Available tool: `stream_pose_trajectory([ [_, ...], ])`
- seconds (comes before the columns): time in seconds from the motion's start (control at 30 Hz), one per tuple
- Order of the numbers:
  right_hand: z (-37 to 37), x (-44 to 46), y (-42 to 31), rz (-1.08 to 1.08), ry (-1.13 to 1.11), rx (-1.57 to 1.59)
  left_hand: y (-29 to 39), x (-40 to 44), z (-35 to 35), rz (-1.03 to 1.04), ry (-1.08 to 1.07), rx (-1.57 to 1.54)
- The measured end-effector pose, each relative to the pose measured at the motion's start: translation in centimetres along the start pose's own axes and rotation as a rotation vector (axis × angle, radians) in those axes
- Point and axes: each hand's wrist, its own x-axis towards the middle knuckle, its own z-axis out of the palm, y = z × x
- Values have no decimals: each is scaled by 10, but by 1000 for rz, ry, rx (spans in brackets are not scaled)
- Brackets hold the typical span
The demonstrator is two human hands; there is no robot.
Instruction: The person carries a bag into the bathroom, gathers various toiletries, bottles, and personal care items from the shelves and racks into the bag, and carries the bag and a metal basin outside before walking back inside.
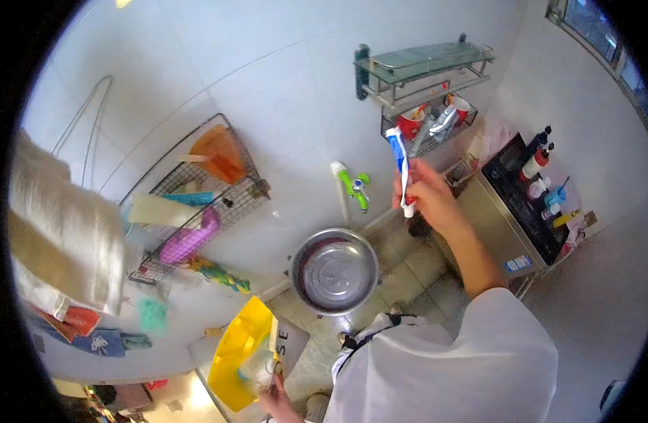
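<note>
Small wire basket (429, 147) under the glass shelf (433, 56) has 2 red cups (410, 123) and something silver (444, 123) in it; the bigger wall basket (243, 194) holds purple (190, 238) and orange stuff (221, 156). Right hand (435, 200)'s clamped on a blue-and-white tube (398, 149), held up above the floor. Left hand (275, 400)'s at the yellow thing (232, 352), too blurry, can't tell its grip.

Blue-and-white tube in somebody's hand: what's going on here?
A person holds the slim blue-and-white tube up in the right hand. The left hand is at the edge of a bright yellow, container-like item; its exact grip is unclear. A round, silver metal basin stands in front of the person, below the bright green tap.
</note>
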Motion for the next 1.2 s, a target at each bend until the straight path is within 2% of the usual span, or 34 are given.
stream_pose_trajectory([
  [0.07, -11, -10, 22, 66, -22, 36, 2, -14, 6, -51, -19, -60],
  [0.1, -15, -12, 38, 149, -137, 279, -1, -17, 4, -80, -141, -84],
  [0.13, -13, -13, 52, 253, -270, 527, 0, -26, 7, -169, -126, -184],
  [0.17, -8, -15, 60, 293, -356, 546, -6, -30, 4, -130, -75, -211],
  [0.2, 0, -18, 66, 224, -336, 436, -14, -43, 4, 34, -189, -75],
  [0.23, 15, -16, 66, 133, -301, 320, -13, -21, -4, -12, -90, -122],
  [0.27, 38, -9, 55, 158, -371, 329, -20, -32, 3, 65, -23, -102],
  [0.33, 91, -4, 20, -34, -337, -266, -20, -15, -9, 4, -166, -57],
  [0.43, 182, 26, -7, -398, -434, -614, -26, -13, -13, 10, -99, -30],
  [0.5, 242, 57, 13, -889, -322, -595, -25, -14, -14, -10, -127, 5],
  [0.57, 296, 77, 15, -1065, -242, -805, -26, -18, -12, 9, -107, -14],
  [0.63, 341, 112, 32, -1049, -193, -673, -21, -37, 4, 46, -105, 10],
  [0.7, 365, 134, 52, -1070, -157, -625, -14, -39, 10, -25, -152, -10],
  [0.73, 367, 135, 56, -1099, -128, -646, -13, -24, -3, -134, -147, -88],
  [0.77, 370, 122, 53, -1128, 52, -751, -15, -10, -15, -129, -158, -115],
  [0.8, 362, 117, 36, -1157, -157, -807, -13, 11, -28, -202, -165, -160],
  [0.83, 355, 106, 20, -1151, -112, -907, -10, 6, -25, -164, -152, -88],
  [0.87, 348, 95, 11, -1203, -6, -869, -11, -2, -20, -122, -134, -30],
  [0.93, 338, 83, 6, -1264, -11, -862, -3, 5, -24, -162, -176, -12],
  [1.0, 317, 51, 5, -1295, 75, -716, 0, -3, -17, -189, -220, 1],
  [1.07, 263, 20, 19, -1408, -80, -847, -1, -22, 1, -114, -182, 30],
  [1.13, 181, -14, 28, -1354, -476, -893, -1, -5, -16, -154, -191, -9],
  [1.17, 137, -17, 39, -1309, -547, -825, -4, -6, -19, -138, -216, -13],
  [1.2, 90, -16, 46, -1238, -516, -909, -9, -7, -18, -123, -240, -22],
])
